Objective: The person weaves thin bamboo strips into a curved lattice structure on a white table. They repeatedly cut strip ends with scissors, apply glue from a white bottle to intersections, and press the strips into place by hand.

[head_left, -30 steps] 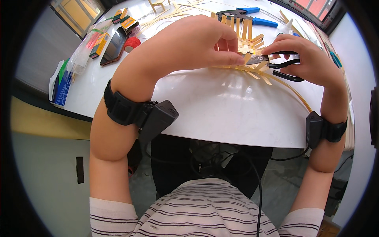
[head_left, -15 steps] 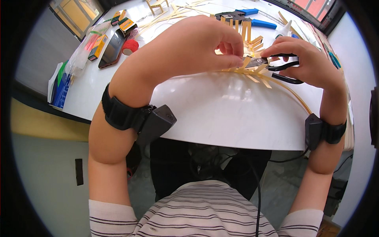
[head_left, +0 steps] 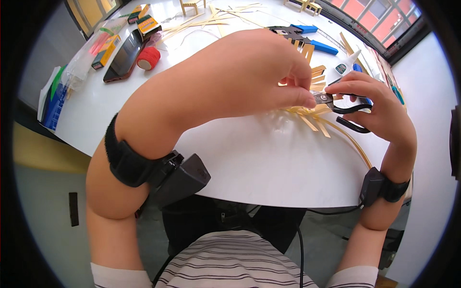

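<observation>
My right hand (head_left: 379,103) grips a pair of small snips (head_left: 353,109) with black handles and a metal pivot. Its handles are spread apart. The blade end is mostly hidden beside the left fingertips. My left hand (head_left: 283,72) bends over a woven piece of pale bamboo strips (head_left: 305,119), thumb and fingers pinched at its edge close to the blades. Loose strip ends fan out from the piece on several sides. A long curved strip (head_left: 354,141) runs from it toward my right wrist. The left hand covers much of the weave.
Beyond the hands lie blue-handled pliers (head_left: 307,38) and a white glue bottle (head_left: 346,63). At the left are a phone (head_left: 126,58), a red roll (head_left: 149,58), small yellow boxes (head_left: 106,51) and plastic packaging (head_left: 79,72). Loose strips (head_left: 216,18) and a tiny chair (head_left: 191,6) sit at the back.
The whole view has shifted, so table and hands appear lower. My left fingertips now sit closer to the snips' pivot and hide the strip that showed at the blades.
</observation>
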Available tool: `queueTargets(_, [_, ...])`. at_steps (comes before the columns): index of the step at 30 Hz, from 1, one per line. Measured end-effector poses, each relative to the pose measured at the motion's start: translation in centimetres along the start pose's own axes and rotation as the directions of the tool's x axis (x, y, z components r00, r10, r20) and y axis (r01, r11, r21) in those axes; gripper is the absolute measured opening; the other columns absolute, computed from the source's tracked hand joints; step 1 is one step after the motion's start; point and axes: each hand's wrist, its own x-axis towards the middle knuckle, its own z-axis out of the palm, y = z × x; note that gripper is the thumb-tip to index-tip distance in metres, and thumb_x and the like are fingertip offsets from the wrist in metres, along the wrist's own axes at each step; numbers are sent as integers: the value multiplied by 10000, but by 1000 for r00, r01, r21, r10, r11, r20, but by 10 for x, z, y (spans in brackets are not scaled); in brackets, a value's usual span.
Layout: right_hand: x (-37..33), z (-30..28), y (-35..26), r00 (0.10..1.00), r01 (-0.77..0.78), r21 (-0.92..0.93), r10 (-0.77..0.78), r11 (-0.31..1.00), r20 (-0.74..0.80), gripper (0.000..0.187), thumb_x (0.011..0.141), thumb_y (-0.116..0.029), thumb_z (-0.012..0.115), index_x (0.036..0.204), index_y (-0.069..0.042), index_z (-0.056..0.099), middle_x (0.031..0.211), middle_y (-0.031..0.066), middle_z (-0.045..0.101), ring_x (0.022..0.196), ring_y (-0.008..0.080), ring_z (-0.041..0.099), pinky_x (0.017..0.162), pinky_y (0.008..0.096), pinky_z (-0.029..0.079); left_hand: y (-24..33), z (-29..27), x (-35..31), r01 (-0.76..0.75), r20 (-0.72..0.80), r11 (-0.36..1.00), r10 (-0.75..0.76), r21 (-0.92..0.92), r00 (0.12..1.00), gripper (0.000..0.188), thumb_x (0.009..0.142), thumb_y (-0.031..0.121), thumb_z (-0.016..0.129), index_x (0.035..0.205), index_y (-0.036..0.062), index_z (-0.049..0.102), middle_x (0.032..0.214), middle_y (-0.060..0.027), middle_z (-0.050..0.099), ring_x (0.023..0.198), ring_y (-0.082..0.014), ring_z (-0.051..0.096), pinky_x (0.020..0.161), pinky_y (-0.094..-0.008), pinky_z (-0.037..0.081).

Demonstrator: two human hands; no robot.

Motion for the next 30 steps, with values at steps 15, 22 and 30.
queueTargets(15, [2,-4,-10,995,-87,-17,87,996,37,596,626,143,767,1175,-86,729,1019,53,653,956,204,631,775,314,507,3,-4,-4,36,-50,999,-36,12,998,245,833,264,796,848,29,729,777,-96,695,754,-243,652,677,-353,516])
queueTargets(22, [3,0,-12,996,-73,-33,75,997,50,589,634,134,770,1179,-89,733,1027,56,667,969,208,653,775,311,515,8,-4,-6,103,9,995,-103,-19,995,227,812,261,753,840,38,720,798,-136,682,815,-309,672,757,-397,527])
queueTargets(30, [2,-2,-11,998,-28,-39,29,999,51,590,640,129,772,1184,-97,733,1058,62,677,974,219,657,773,313,526,7,-5,-3,77,-20,993,-75,86,997,289,835,327,784,840,42,735,757,-107,681,743,-261,655,662,-368,502])
